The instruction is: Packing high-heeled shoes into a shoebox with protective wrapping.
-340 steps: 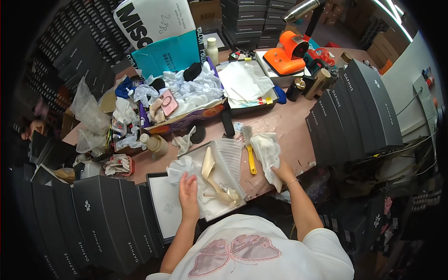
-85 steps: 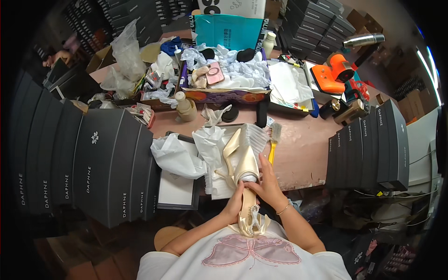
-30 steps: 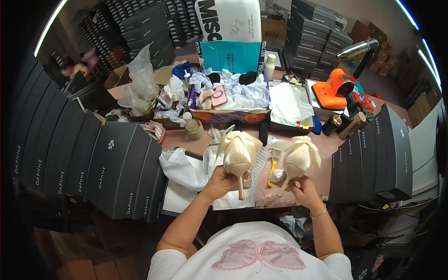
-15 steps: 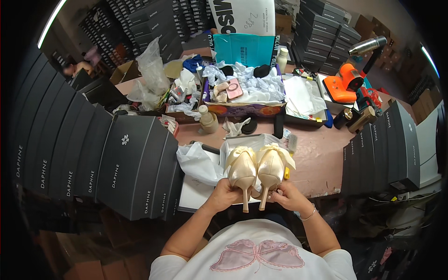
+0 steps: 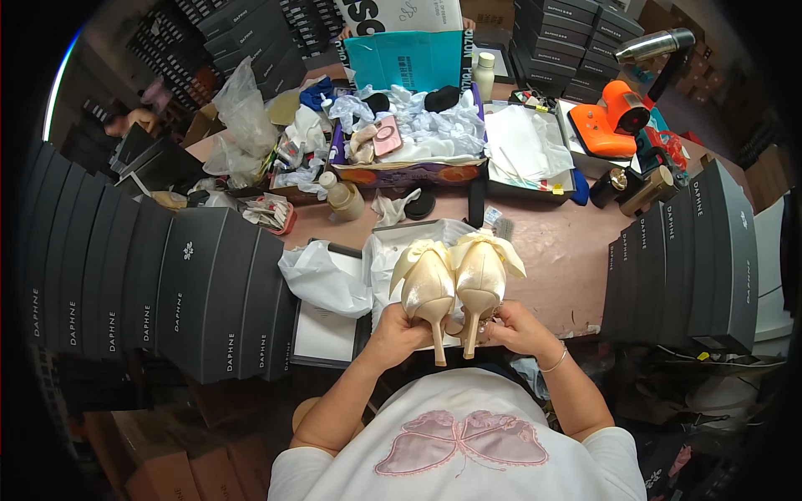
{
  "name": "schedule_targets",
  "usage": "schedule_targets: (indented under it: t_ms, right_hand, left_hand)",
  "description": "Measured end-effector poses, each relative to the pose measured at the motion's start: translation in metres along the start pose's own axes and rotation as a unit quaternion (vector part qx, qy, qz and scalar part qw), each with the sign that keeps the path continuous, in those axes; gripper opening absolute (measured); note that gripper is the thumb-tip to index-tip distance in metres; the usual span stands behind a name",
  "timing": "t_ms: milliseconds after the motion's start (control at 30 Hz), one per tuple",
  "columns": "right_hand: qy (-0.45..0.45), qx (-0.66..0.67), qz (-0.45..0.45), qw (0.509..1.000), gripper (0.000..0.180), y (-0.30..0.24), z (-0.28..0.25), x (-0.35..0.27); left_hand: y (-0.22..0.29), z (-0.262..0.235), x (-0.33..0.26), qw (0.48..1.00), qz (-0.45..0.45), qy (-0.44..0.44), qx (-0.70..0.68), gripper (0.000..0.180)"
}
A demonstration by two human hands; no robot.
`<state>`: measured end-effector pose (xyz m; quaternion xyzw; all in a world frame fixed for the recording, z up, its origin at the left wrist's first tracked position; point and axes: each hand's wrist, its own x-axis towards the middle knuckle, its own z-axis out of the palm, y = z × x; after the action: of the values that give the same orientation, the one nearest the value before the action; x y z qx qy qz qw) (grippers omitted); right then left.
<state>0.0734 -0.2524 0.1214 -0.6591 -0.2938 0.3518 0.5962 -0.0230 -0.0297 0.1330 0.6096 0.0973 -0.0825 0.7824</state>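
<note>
Two cream satin high-heeled shoes are held side by side above the table's near edge, heels toward me and stiletto heels pointing down. Bows sit at their backs. My left hand (image 5: 399,336) grips the left high-heeled shoe (image 5: 427,289) from below, and my right hand (image 5: 520,332) grips the right high-heeled shoe (image 5: 482,279). Some fingertips are hidden behind the heels. Just beyond the shoes lies an open shoebox (image 5: 380,245) lined with white tissue. Crumpled white paper (image 5: 324,279) rests on a dark-edged box lid (image 5: 321,336) to its left.
Dark shoeboxes (image 5: 199,284) stand in a row at left, with more shoeboxes (image 5: 718,259) at right. Behind are a carton of crumpled tissue (image 5: 434,138) with a pink device (image 5: 387,136) on it, a cream bottle (image 5: 342,198), a tray of papers (image 5: 528,150) and an orange tool stand (image 5: 610,125).
The whole view has shifted, so the table things appear further left and higher. Both shoes stay in my hands, tilted slightly differently, and more of the box lid shows.
</note>
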Motion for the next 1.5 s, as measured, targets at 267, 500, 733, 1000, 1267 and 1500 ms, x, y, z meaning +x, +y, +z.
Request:
schedule_targets:
  t_ms: [267, 500, 733, 1000, 1267, 1500]
  right_hand:
    - [-0.013, -0.055, -0.009, 0.998, 0.027, 0.025, -0.040, -0.004]
    - [-0.042, 0.107, 0.084, 0.990, 0.029, 0.041, -0.039, 0.006]
    - [0.008, 0.428, 0.151, 0.891, 0.034, 0.033, -0.023, 0.025]
    - [-0.130, 0.387, 0.157, 0.899, 0.037, 0.015, 0.026, 0.052]
    - [0.098, -0.141, -0.162, 0.972, 0.032, -0.051, 0.035, 0.016]
    - [0.115, -0.149, -0.265, 0.946, 0.018, -0.061, 0.054, 0.010]
  left_hand:
    - [-0.024, 0.031, 0.025, 0.998, -0.007, 0.058, 0.016, 0.012]
    - [-0.016, 0.016, 0.029, 0.993, -0.094, 0.027, -0.070, 0.018]
    - [-0.002, -0.042, 0.031, 0.829, -0.091, 0.132, 0.536, 0.070]
    - [-0.025, 0.021, 0.018, 0.945, 0.039, 0.017, -0.325, 0.068]
    - [-0.004, 0.020, -0.018, 0.924, 0.127, 0.153, -0.326, 0.043]
    - [0.008, 0.030, -0.031, 0.960, 0.212, 0.089, -0.162, 0.051]
